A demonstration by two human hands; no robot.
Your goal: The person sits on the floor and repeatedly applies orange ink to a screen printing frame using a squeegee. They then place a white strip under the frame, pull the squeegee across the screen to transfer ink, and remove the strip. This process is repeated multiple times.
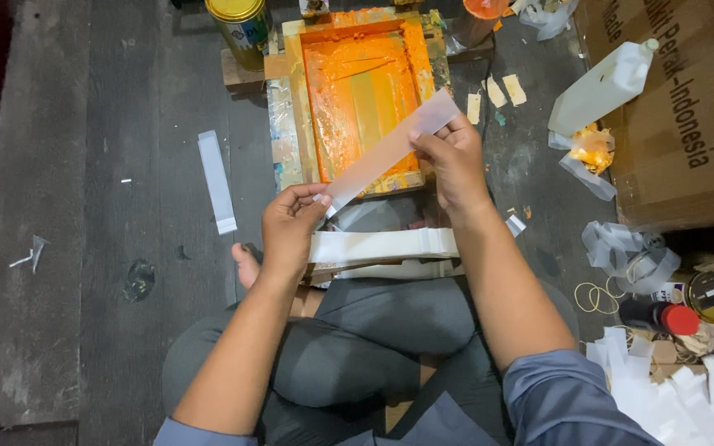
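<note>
Our left hand (291, 225) pinches the near end of a long translucent strip (390, 149) with closed fingers (311, 198), and our right hand (454, 157) grips the far end in the same way. The strip is stretched between the hands, tilted, above the near edge of an orange printing frame (357, 83) on the dark floor (109, 248). Just under the hands, a stack of white strips (382, 245) lies before our crossed legs. One single strip (216, 182) lies on the left. On the right we see a white bottle (601, 87) against a cardboard box (687, 116).
</note>
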